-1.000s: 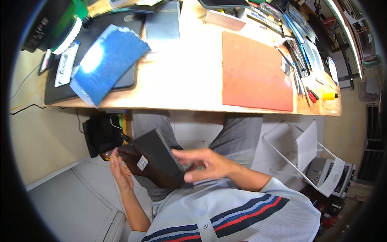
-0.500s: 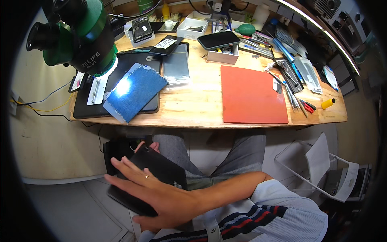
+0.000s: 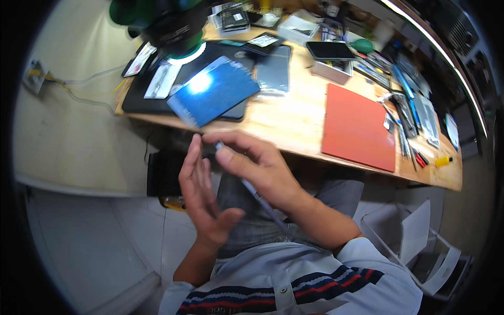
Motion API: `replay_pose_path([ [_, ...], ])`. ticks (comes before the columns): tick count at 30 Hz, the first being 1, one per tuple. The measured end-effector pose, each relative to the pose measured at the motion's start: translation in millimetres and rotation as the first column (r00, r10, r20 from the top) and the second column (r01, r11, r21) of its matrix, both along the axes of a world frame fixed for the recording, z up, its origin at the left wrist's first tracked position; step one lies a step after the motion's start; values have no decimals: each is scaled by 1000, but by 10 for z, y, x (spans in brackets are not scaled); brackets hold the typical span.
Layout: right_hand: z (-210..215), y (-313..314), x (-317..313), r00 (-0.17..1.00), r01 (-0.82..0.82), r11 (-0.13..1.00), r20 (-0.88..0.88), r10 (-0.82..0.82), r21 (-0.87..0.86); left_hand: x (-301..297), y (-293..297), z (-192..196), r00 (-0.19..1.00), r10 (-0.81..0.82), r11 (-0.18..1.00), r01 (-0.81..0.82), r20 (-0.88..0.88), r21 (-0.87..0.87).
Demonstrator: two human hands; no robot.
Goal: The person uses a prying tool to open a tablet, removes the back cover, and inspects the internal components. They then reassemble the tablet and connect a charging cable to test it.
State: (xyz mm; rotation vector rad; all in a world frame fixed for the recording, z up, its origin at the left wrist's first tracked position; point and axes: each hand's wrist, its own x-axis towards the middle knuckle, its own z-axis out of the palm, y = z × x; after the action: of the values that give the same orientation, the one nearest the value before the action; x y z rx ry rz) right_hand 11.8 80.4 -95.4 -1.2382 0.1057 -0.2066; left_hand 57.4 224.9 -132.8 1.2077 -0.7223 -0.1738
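The left grip (image 3: 206,210) is held apart, its fingers extended upward and its palm turned toward a flat dark device (image 3: 261,201); whether the device is touched by it cannot be told. Beyond this grip, on the counter (image 3: 281,122), a blue sheet (image 3: 212,92) is lit by a bright spot. Just to the right of the left grip, the device is seen nearly edge-on as a thin strip, its far end clamped between the thumb and fingers of the right grip (image 3: 270,170), its near end slanted down over the lap. Beyond and to the right of the right grip, an orange-red mat (image 3: 358,127) is laid on the counter.

Half a second ago, the left grip was mostly hidden behind the device; now it is fully exposed. The device, then seen broad face up, has been turned on edge. The right grip, then spread flat across that face, has been closed on its end.
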Motion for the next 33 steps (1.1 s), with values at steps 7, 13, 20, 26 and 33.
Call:
replay_pose_path([
  [7, 88, 164, 89, 998, 24, 998, 63, -28, 62, -50, -51, 221, 992, -123, 992, 123, -13, -26],
  [13, 126, 184, 173, 999, -54, 998, 0, 54, 32, 15, 96, 316, 982, -150, 988, 147, -117, -40],
  [20, 113, 350, 281, 998, -58, 998, 14, 58, -7, 125, 264, 343, 960, -132, 991, 126, -247, -40],
  [26, 91, 378, 302, 996, -88, 994, -15, 88, -71, 137, 317, 387, 952, -125, 992, 118, -280, -43],
  [33, 150, 318, 283, 999, -42, 999, 12, 42, -24, 181, 395, 425, 907, -179, 983, 185, -382, -21],
])
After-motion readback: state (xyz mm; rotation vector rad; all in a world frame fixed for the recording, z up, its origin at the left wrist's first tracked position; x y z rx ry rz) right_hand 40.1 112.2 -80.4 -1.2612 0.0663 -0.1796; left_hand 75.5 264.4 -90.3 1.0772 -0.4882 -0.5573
